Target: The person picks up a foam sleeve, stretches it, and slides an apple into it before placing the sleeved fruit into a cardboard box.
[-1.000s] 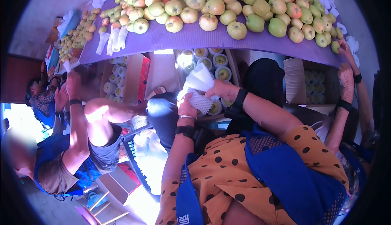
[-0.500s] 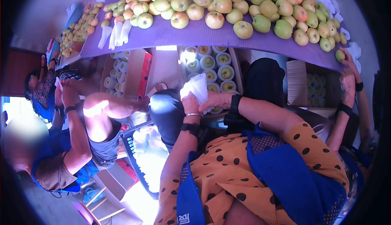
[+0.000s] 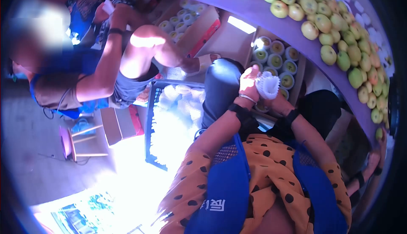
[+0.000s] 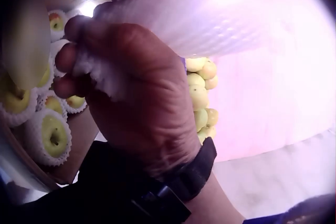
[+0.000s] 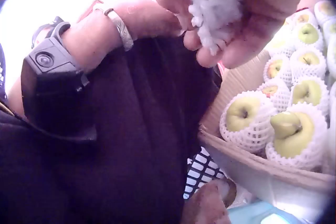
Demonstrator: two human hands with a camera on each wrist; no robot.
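Saw a greyish floor (image 3: 34, 128) spreading across the left, with a small pink-seated stool (image 3: 65, 143) on it. Noticed strong white glare (image 3: 131, 174) washing out the near floor left of centre. Found a purple-covered table (image 3: 237, 7) curving from the far side toward the right.

Approach the carton (image 5: 257, 169) from above: its top is open. The side wall obstructs low entry, and wrapped apples (image 3: 275, 60) limit depth. The foam sleeve (image 3: 268, 85) occupies the gap between the left hand (image 3: 249, 83) and right hand (image 3: 277, 102). The left knee (image 3: 222, 77) restricts leftward travel. Beyond the carton, the purple table (image 3: 263, 18) offers a passable strip before the apple pile (image 3: 344, 59).
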